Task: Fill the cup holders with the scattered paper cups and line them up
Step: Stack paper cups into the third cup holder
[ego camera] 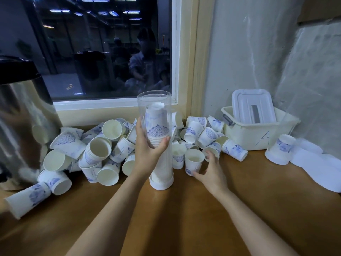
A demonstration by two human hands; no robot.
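the left hand (147, 152) grips a clear cup holder (156, 137) standing upright mid-bench, stacked cups inside. the right hand (210, 172) curls round an upright paper cup (193, 161) beside it. loose cups (96, 150) crowd the bench's (184, 218) far edge.

One wide-angle camera, worn on the person's head, gives the only view. It looks forward and down across the table (184, 218) toward the window (103, 52) and the wall corner. It sits close: both forearms run in from the bottom edge, and the left hand (147, 152), gripping the holder (155, 102), and the right hand (212, 172), curled round a cup (193, 161), fall near mid-frame. The urn (22, 117) is cut by the left edge; the tub (254, 137) lies far right.
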